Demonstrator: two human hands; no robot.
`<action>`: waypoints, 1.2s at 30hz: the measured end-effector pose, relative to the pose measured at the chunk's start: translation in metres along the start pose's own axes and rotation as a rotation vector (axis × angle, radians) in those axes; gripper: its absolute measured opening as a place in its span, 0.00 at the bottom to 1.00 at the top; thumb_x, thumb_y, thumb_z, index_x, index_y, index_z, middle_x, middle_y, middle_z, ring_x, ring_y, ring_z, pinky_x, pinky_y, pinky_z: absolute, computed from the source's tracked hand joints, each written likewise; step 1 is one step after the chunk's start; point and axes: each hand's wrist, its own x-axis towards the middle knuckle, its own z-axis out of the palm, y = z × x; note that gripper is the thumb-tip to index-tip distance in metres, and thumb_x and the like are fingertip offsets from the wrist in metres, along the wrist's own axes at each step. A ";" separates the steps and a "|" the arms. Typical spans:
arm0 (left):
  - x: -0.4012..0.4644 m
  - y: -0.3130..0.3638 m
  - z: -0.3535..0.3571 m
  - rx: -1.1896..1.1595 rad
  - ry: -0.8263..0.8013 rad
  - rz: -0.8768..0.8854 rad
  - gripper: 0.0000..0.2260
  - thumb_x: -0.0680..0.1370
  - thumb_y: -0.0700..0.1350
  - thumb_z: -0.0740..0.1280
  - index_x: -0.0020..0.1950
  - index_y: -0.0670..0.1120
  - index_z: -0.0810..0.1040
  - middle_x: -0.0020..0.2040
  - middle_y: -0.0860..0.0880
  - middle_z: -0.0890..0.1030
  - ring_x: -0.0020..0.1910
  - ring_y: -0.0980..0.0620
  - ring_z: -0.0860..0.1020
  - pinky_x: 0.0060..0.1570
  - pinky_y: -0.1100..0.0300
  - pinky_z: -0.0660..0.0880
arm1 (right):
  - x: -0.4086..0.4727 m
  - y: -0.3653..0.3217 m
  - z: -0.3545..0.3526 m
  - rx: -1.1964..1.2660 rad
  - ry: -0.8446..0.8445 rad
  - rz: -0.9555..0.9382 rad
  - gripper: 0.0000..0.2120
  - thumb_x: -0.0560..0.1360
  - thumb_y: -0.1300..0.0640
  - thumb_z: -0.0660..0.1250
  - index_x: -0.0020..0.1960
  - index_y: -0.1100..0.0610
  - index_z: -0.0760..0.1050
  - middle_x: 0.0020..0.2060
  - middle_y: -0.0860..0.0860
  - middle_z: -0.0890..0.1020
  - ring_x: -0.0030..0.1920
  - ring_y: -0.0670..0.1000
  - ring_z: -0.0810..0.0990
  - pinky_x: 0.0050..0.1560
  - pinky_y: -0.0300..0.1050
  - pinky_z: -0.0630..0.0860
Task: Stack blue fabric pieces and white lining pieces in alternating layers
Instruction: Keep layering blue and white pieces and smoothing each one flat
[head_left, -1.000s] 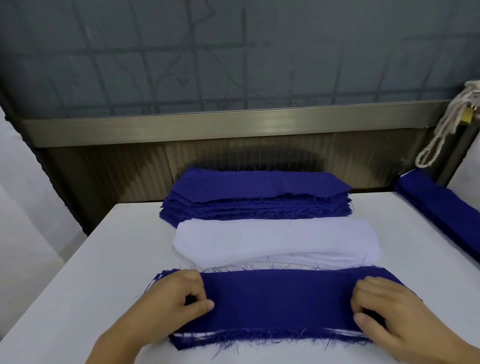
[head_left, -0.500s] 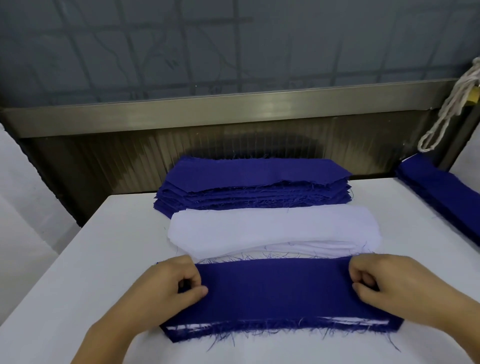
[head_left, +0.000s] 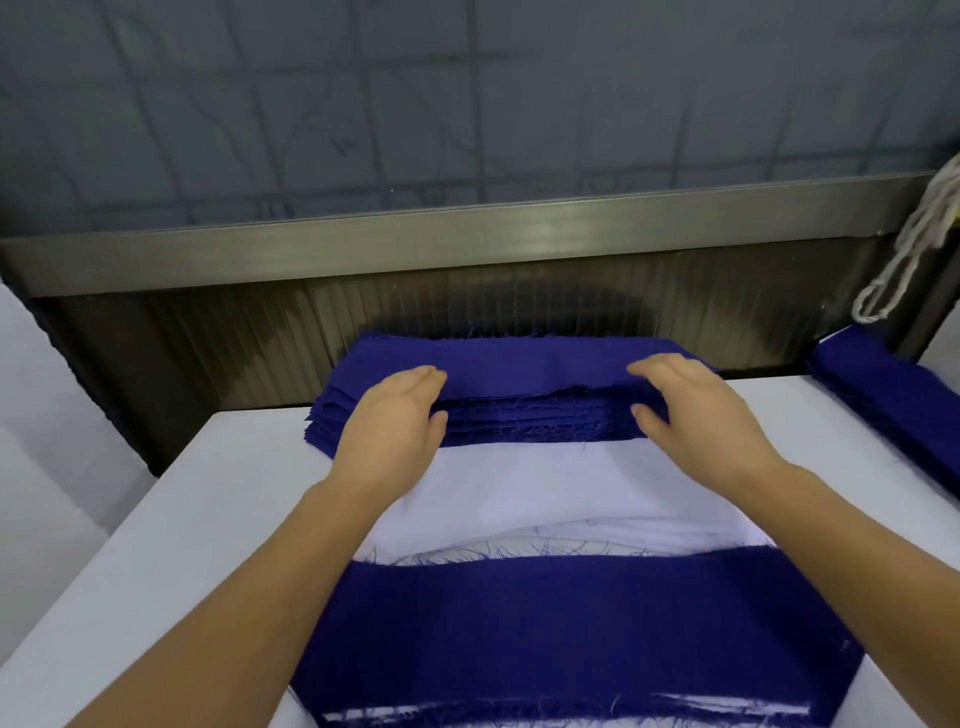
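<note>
On the table (head_left: 171, 525), the near stack (head_left: 582, 618) now lies blue-topped and untouched, because both hands (head_left: 395, 415) (head_left: 696, 410) have moved to the far blue pile (head_left: 519, 364), fingers straight upon its top piece, not yet gripping.

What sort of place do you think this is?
Probably a garment workshop: a stack of cut, frayed dark blue fabric pieces, a pile of white lining pieces and a white worktable suggest sewing preparation.
</note>
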 end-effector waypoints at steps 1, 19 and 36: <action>0.011 -0.002 0.005 0.026 -0.020 0.010 0.22 0.80 0.46 0.62 0.74 0.45 0.65 0.72 0.47 0.69 0.71 0.49 0.66 0.70 0.59 0.58 | 0.009 0.002 0.003 -0.002 -0.014 -0.005 0.20 0.77 0.57 0.67 0.68 0.56 0.72 0.64 0.51 0.76 0.63 0.53 0.74 0.62 0.47 0.71; 0.018 0.001 0.022 0.042 0.097 0.179 0.09 0.75 0.49 0.69 0.54 0.49 0.79 0.49 0.53 0.77 0.47 0.52 0.73 0.46 0.56 0.74 | 0.018 0.006 0.019 -0.066 0.007 -0.314 0.08 0.72 0.53 0.71 0.50 0.53 0.78 0.46 0.47 0.78 0.46 0.51 0.76 0.46 0.45 0.73; -0.003 0.023 0.031 -0.321 -0.384 0.095 0.13 0.78 0.57 0.62 0.45 0.49 0.78 0.45 0.56 0.74 0.44 0.57 0.73 0.46 0.59 0.72 | 0.003 -0.001 0.038 0.029 -0.418 -0.165 0.15 0.83 0.46 0.54 0.44 0.53 0.72 0.40 0.46 0.74 0.41 0.47 0.73 0.42 0.43 0.69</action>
